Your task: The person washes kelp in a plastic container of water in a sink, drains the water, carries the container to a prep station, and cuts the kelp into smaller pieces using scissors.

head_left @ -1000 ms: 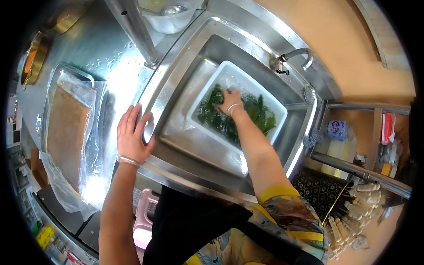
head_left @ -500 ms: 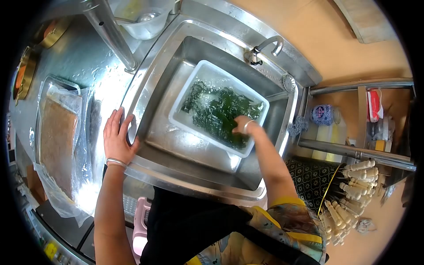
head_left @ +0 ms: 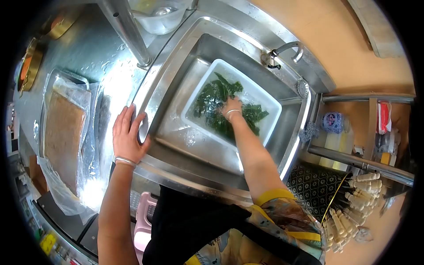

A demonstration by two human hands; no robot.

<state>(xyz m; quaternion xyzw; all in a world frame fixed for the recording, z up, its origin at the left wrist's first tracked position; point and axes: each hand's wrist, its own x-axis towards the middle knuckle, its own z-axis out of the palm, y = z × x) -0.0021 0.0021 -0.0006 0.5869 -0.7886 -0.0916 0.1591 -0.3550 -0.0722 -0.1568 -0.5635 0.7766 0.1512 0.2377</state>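
We looked from one head-worn camera, forward and steeply down past the wearer's torso (head_left: 190, 221) at the lower centre, near enough that the sink (head_left: 174, 128) filled mid-frame within a dark, rounded border.

Bright, cool light floods the place, glaring hardest off the metal tabletop (head_left: 121, 75) at ten o'clock, where it burns to white; another blown-out patch flares at eight, by the plastic sheeting (head_left: 55, 179). The sink (head_left: 174, 132) carries pale streaks along its rim, and small glints speckle the water (head_left: 248, 99) in the white tub (head_left: 251, 84). Toward three o'clock the shelf (head_left: 372, 128) recedes into brown shadow. Straight metal edges bow, black rounds off the corners, and clutter (head_left: 47, 242) farthest out at eight looks soft.
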